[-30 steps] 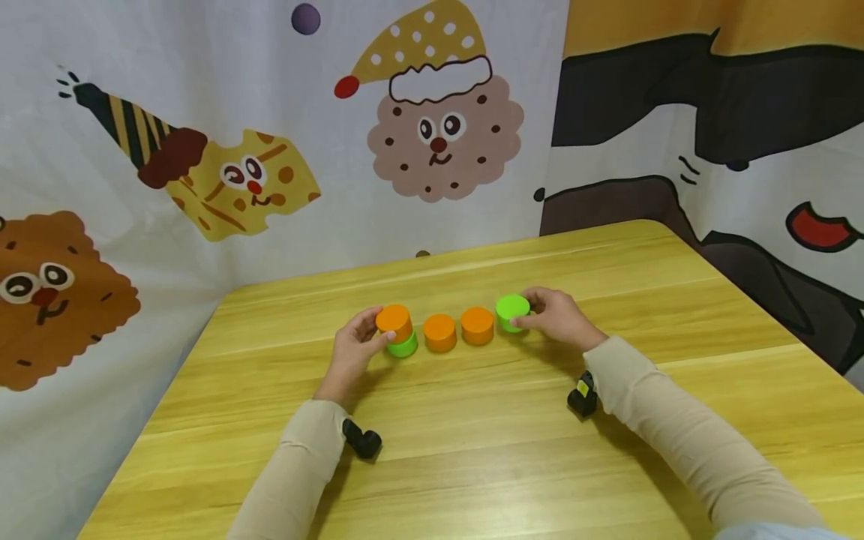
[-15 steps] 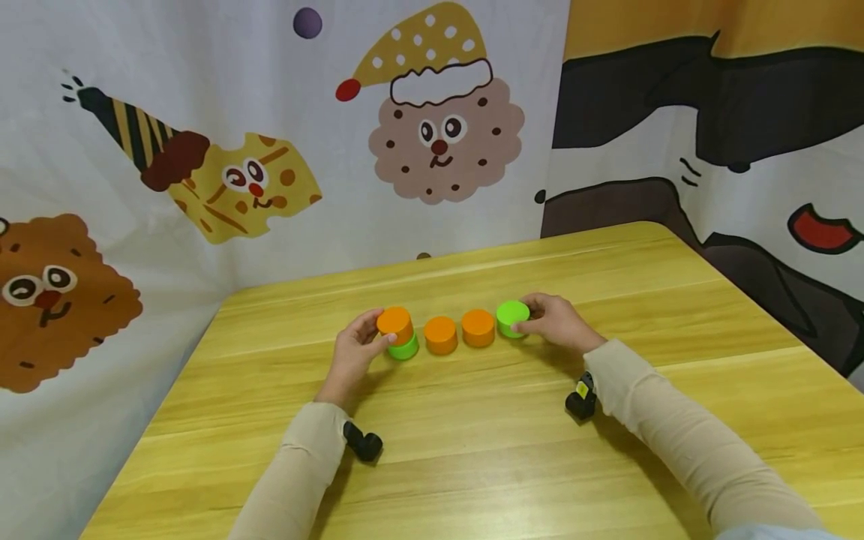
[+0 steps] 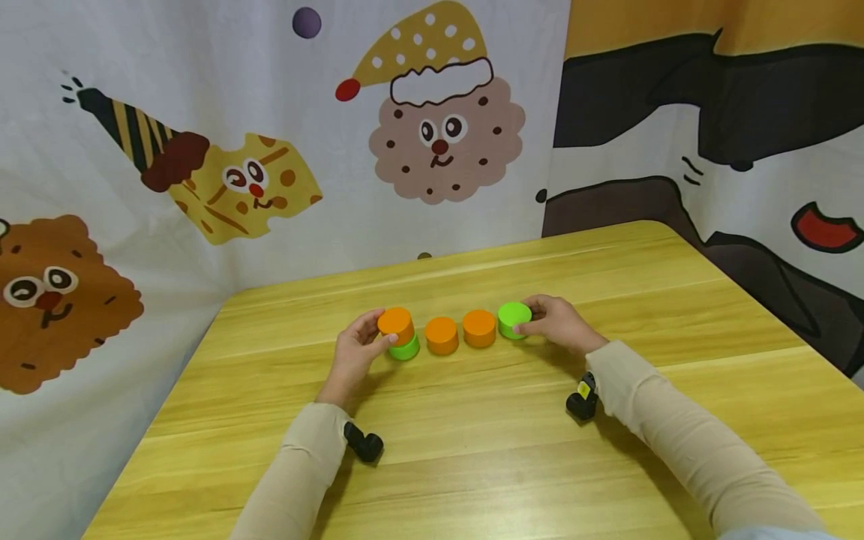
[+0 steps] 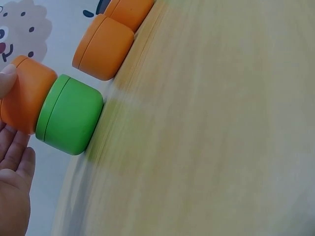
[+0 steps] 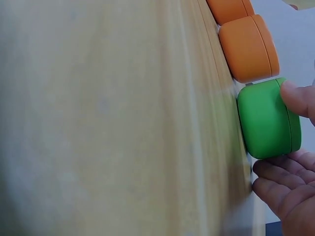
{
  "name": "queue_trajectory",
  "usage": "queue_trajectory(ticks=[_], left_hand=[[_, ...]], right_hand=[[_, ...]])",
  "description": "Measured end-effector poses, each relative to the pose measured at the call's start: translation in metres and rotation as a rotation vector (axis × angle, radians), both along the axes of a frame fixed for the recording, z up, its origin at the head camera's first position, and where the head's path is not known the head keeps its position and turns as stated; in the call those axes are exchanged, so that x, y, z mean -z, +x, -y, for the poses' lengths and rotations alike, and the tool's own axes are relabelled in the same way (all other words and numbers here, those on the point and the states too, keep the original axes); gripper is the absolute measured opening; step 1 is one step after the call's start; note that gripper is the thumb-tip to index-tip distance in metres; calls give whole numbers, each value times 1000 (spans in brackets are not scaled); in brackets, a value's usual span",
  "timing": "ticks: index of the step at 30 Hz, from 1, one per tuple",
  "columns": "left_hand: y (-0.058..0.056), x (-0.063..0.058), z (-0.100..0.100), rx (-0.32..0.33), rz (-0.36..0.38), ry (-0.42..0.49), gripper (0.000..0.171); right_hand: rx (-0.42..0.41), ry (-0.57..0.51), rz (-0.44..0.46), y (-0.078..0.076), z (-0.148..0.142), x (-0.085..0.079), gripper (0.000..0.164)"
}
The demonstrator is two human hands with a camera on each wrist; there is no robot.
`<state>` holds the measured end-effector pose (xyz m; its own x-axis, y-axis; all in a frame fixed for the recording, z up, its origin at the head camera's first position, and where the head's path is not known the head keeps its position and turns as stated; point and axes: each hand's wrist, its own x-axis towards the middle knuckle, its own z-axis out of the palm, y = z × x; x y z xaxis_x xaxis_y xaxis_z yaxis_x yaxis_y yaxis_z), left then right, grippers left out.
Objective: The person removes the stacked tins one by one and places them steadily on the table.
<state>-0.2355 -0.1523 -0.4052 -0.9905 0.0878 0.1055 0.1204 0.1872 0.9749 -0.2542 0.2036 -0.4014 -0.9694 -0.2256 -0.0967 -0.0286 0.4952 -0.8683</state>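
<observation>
My left hand (image 3: 354, 352) holds an orange round lidded container (image 3: 395, 324) between thumb and fingers. This one stands on top of a green container (image 3: 405, 348); in the left wrist view the green container (image 4: 71, 115) rests on the table under it. At the right end of the row, my right hand (image 3: 560, 322) grips a second green container (image 3: 514, 321), thumb near its lid. The right wrist view has that green container (image 5: 268, 118) upright on the table. Between the hands stand two orange containers, one nearer the left (image 3: 442, 336) and one nearer the right (image 3: 478, 328).
The wood-grain table (image 3: 459, 450) extends in front of the row and to both sides. Behind it hangs a white curtain (image 3: 270, 90) with cartoon prints. A small black camera sits at each wrist, one on the left (image 3: 363, 442) and one on the right (image 3: 582, 399).
My right hand has come down slightly with the green container, which now sits level with the row. The left hand and the stack have stayed in place.
</observation>
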Motion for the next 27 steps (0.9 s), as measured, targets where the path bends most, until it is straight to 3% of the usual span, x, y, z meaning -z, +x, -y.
queue_trajectory(ticks=[6,12,19,22,27], left_hand=[[0,0,1,14,0,7,58],[0,0,2,38,11,-21,71],[11,-21,-4,63,62,-72,72],[13,-24,-5,70,77,-104,73],[10,-15,-3,80,71,-132,71]], right_hand=[[7,11,10,0,1,-6,74],[8,28,-54,1,8,-23,78],[-47,11,-98,-2,30,-38,74],[-75,11,-101,-4,41,-41,72],[-121,32,-108,-7,60,-44,69]])
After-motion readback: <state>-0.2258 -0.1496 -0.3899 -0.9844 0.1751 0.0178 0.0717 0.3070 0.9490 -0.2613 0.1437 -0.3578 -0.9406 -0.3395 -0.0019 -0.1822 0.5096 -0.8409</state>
